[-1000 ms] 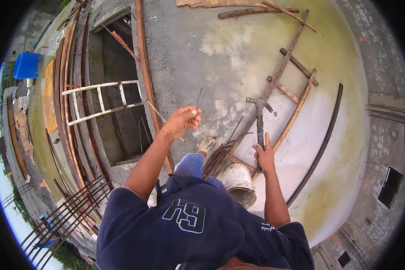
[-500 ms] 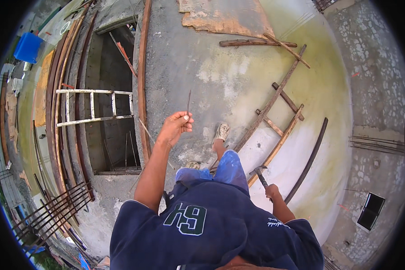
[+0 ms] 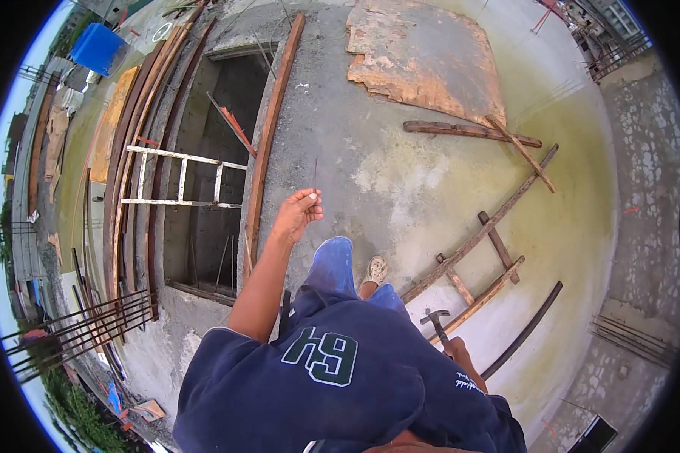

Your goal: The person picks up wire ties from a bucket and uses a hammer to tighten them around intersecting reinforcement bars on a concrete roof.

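My left hand [image 3: 298, 215] is closed in a pinch on a thin dark wire or long nail [image 3: 315, 175] that points up, above the grey concrete floor [image 3: 332, 128]. My right hand [image 3: 455, 349], low at my right side and partly behind my shirt, grips a claw hammer [image 3: 435, 317] with its head forward. Under the hammer lies a crude wooden ladder-like frame [image 3: 468, 244] of rough timbers, with a dark curved length [image 3: 523, 332] to its right. My blue-clad legs and a pale clog [image 3: 378, 268] show below me.
On my left, a rectangular floor opening [image 3: 204, 289] has a white metal ladder [image 3: 181, 202] across it and a long plank [image 3: 276, 98] along its edge. Plywood [image 3: 423, 53] lies ahead. Reinforcing bars [image 3: 83, 340], more boards and a blue container [image 3: 98, 47] are farther left.
I have stepped along, so ground and timbers sit lower in the picture and the bucket is out of view. My right hand has lowered the hammer to my side. The plywood shows more.
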{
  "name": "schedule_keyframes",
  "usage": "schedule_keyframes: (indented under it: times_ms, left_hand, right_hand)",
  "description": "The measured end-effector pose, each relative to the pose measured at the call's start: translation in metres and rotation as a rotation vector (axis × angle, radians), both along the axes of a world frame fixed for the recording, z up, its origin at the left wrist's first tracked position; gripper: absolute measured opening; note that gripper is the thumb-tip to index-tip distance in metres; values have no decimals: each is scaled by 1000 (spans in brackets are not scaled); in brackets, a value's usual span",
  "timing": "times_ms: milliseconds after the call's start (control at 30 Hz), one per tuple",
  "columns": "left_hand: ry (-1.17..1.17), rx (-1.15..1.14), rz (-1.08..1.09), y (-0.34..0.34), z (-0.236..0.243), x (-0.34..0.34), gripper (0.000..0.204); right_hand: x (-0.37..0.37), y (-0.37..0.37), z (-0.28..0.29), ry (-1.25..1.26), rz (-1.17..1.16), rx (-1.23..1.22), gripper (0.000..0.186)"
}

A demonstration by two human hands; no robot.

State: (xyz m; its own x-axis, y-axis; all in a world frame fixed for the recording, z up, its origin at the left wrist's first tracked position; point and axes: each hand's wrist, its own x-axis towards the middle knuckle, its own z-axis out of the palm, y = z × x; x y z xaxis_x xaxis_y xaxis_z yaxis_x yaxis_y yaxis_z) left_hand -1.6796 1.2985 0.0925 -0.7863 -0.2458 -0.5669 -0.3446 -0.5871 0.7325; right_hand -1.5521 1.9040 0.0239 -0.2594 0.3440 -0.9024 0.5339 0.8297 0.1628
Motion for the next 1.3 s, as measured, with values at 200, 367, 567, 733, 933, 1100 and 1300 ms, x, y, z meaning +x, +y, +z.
schedule_keyframes:
  times_ms: [200, 367, 567, 733, 933, 1100, 1300]
  left_hand:
    - [5, -53, 75, -54, 26, -114, 17]
    - [-18, -92, 58, -131, -8, -251, 15]
    - [37, -28, -1, -189, 8, -440, 17]
    - [24, -40, 18, -250, 21, -555, 16]
    - [-30, -110, 134, -315, -4, -682, 15]
    - [-140, -141, 215, -362, -22, -766, 15]
    - [-201, -173, 360, -426, 11, -848, 12]
  right_hand:
    - [-222, -57, -57, 181, 26, -171, 43]
    - [-426, -214, -35, 324, 141, -362, 32]
    - [-605, -386, 65, 487, -138, -684, 22]
    - [-737, -479, 122, 784, -208, -994, 12]
    - [-936, -531, 120, 622, -263, -1183, 21]
    - [-1097, -604, 91, 736, 31, -970, 17]
    - [-1244, -697, 113, 601, 90, -972, 18]
